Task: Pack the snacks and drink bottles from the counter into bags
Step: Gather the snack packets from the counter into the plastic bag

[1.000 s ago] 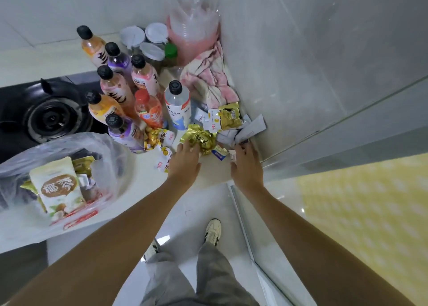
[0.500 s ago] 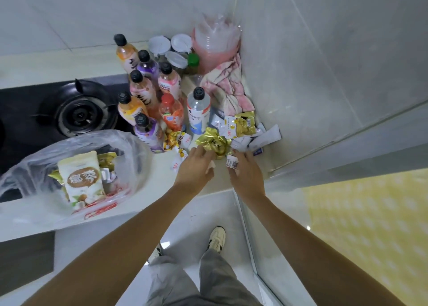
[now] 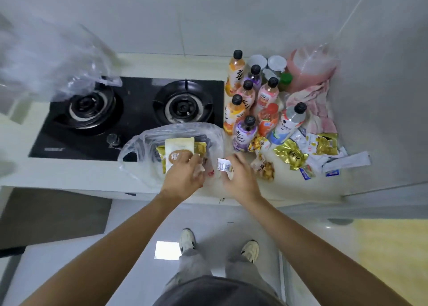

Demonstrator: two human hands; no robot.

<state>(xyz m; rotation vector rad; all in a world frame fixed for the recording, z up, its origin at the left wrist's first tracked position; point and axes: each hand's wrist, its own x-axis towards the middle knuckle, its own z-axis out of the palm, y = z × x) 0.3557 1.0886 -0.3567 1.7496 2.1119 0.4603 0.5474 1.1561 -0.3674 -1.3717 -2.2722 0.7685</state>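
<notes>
**Packets going into the bag**

Pale counter (image 3: 76,166) beside a black gas hob (image 3: 129,118): your right hand (image 3: 240,180) pinches a small white packet (image 3: 224,167); drop it into the clear bag (image 3: 176,134) at 9 o'clock, whose mouth your left hand (image 3: 183,178) grips. Bottles (image 3: 246,111) and snacks (image 3: 291,154) wait at 2 o'clock.

The thin clear plastic bag (image 3: 208,132) on the counter is crinkled and glossy. The cream-coloured counter top (image 3: 69,173) looks smooth and matt. The black gas hob (image 3: 139,111) has a glossy glass-like face with metal burner rings. The crumpled gold foil snack packet (image 3: 290,155) shines like metal. The clear plastic drink bottles with black caps (image 3: 238,111) carry glossy labels. The pink patterned cloth (image 3: 317,104) looks soft and matt. The grey wall tiles (image 3: 208,16) are smooth with a faint sheen.
</notes>
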